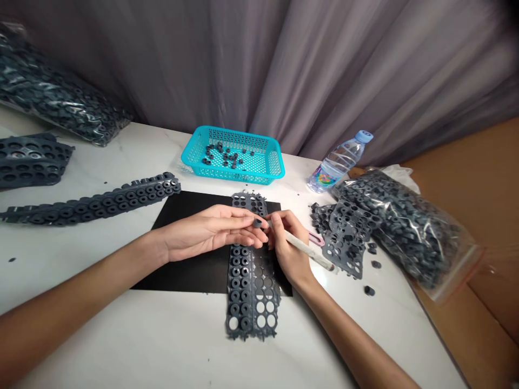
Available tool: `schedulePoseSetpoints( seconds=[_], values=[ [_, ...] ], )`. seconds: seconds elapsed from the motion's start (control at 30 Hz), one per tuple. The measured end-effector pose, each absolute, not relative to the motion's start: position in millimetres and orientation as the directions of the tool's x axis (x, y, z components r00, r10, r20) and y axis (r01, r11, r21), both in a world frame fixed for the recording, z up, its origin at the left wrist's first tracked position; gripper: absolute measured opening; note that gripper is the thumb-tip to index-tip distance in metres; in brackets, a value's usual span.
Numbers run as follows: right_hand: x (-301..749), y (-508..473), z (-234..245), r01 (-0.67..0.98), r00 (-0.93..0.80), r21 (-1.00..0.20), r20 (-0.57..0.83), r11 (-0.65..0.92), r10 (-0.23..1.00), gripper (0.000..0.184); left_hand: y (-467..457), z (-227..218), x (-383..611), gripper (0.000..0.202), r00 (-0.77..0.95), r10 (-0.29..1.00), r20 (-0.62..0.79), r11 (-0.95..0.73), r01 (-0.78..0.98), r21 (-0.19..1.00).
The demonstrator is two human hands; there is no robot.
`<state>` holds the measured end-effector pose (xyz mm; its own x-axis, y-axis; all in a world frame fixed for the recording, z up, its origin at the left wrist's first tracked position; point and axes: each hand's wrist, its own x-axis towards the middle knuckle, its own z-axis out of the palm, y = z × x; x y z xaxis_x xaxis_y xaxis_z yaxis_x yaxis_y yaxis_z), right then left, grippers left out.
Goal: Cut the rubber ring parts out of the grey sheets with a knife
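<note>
- With our left hand (214,227) we pinch a small dark rubber piece (257,222) at the fingertips, the palm partly turned up
- Our right hand (290,248) is closed around a pale-handled tool (308,251), its forward end close to the piece; we cannot make out the tip
- Below both hands we have a perforated rubber sheet (245,281) lying lengthwise across a black mat (194,273), its near end reaching onto the white table (162,335)
- On that sheet we see ring-shaped pieces along the left columns and open holes in the right ones
- Beyond the mat we see a blue basket (219,172) with a few dark pieces inside
- To the right we find a pink item (316,239), a torn perforated sheet (344,237), a tilted-looking water bottle (338,159) and a filled plastic bag (409,227)
- To the left we see a studded strip (101,202) and another filled bag (60,92)
</note>
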<state>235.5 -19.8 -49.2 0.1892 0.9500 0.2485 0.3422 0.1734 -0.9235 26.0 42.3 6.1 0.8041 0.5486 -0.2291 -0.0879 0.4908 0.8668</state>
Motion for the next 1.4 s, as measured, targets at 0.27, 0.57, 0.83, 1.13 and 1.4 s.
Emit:
schedulePoseSetpoints(
  seconds=[0.27,0.57,0.83,1.13,1.4],
  values=[
    [245.9,-26.3,-34.1,0.587,-0.114,-0.716,0.389,0.378,0.914,0.022,43.9,-20.9,32.0,0.027,0.705,0.684,-0.187,0.363,-0.107,0.926],
    [261.4,-21.0,-24.2,0.765,-0.102,-0.560,0.381,0.317,0.919,0.022,46.2,-25.3,35.8,0.034,0.670,0.736,-0.094,0.082,0.050,0.995],
    [356.8,-6.5,-14.4,0.945,0.303,0.072,0.169,-0.319,0.938,0.027,57.2,-26.3,15.0,0.025,0.789,0.613,0.043,-0.540,0.379,0.752],
    [359.1,-7.7,-14.2,0.914,0.362,0.133,0.153,-0.383,0.919,0.033,62.4,-28.5,15.1,0.021,0.842,0.531,0.091,-0.579,0.283,0.765],
    [351.4,-12.7,-6.5,0.913,0.359,0.108,0.241,-0.392,0.902,0.035,64.4,-40.8,19.0,0.018,0.813,0.567,0.137,-0.586,0.280,0.760]
  ],
)
